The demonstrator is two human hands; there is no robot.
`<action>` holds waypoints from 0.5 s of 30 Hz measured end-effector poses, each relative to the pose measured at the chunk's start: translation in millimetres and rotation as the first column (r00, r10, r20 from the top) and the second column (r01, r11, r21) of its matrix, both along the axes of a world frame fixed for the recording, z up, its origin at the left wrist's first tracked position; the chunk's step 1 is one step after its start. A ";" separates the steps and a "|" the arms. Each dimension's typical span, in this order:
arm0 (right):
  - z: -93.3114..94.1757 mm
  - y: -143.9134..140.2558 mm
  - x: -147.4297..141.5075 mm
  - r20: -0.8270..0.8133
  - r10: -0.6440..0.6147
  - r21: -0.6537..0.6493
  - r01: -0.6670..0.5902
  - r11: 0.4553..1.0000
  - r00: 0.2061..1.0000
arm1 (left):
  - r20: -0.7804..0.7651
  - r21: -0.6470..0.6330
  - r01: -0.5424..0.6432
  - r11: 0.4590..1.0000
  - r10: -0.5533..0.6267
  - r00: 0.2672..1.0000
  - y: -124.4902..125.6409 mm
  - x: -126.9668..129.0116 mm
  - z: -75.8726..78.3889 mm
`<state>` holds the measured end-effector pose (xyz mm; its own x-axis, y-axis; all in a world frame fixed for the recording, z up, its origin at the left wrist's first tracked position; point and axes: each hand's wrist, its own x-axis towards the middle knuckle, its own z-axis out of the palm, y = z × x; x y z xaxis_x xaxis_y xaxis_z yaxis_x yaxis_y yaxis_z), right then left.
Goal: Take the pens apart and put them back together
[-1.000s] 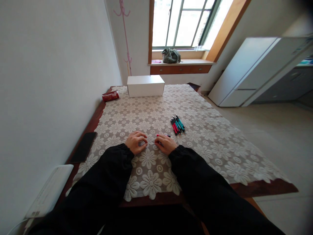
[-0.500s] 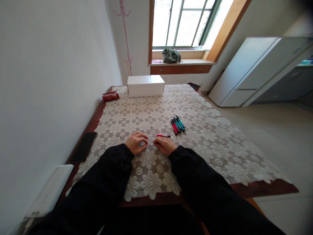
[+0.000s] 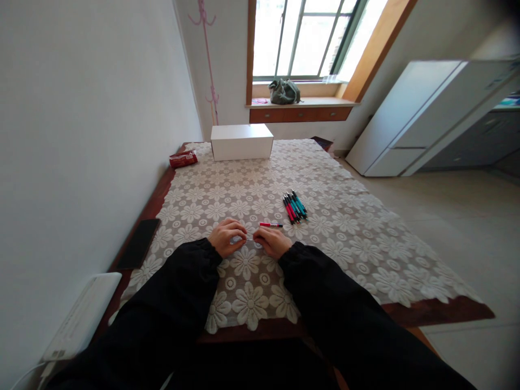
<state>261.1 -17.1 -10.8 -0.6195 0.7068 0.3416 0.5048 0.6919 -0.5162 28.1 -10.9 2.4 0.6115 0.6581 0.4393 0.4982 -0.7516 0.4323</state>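
Refill [image 3: 251, 239] ends closer than before

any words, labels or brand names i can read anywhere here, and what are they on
None can be read.
Red packet by the white box: some print on it, too small and blurred to read.
White device at the table's near left corner: faint marks, unreadable.
Pens and the single red pen beyond the right hand: no legible lettering.

The right hand [image 3: 271, 242] has let go of the red pen [image 3: 271, 225] and moved closer to the left hand [image 3: 227, 237].
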 end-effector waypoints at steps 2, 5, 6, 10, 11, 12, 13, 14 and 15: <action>0.2 -0.5 -1.4 -0.003 0.006 -0.011 -0.006 1.000 1.000 | -0.004 0.006 0.000 1.000 0.000 1.000 -0.1 0.1 -0.4; 0.2 -0.7 -2.5 0.006 -0.002 -0.024 0.002 1.000 1.000 | -0.016 0.005 -0.020 1.000 0.020 1.000 -0.3 0.2 -0.3; 0.2 -0.7 -2.6 0.008 -0.008 -0.025 0.008 1.000 1.000 | -0.020 0.002 -0.032 0.999 0.032 0.999 -0.5 0.1 -0.2; 0.5 -0.9 -1.5 0.021 -0.026 -0.017 0.027 1.000 0.999 | -0.024 0.002 -0.087 0.996 0.087 0.996 -0.8 -0.3 -0.1; 0.4 -0.9 -0.9 0.029 -0.042 -0.007 0.042 0.999 0.999 | -0.018 0.006 -0.104 0.995 0.104 0.994 -0.8 -0.5 -0.2; 0.3 -0.7 -0.2 0.040 -0.065 0.005 0.065 0.998 0.997 | -0.010 0.011 -0.123 0.992 0.123 0.992 -0.8 -0.8 -0.4; -0.1 -0.5 0.5 0.048 -0.091 0.020 0.090 0.996 0.995 | -0.001 0.016 -0.141 0.990 0.141 0.990 -0.7 -1.1 -0.5; -0.5 -0.2 1.3 0.054 -0.118 0.035 0.116 0.993 0.992 | 0.007 0.021 -0.157 0.987 0.156 0.988 -0.5 -1.4 -0.5; -0.9 0.1 2.2 0.057 -0.145 0.047 0.142 0.989 0.988 | 0.014 0.026 -0.168 0.985 0.168 0.986 -0.3 -1.8 -0.6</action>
<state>263.3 -17.0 -11.7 -0.5330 0.7755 0.3385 0.6297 0.6308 -0.4534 26.3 -11.2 1.9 0.4879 0.7391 0.4644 0.6136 -0.6688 0.4197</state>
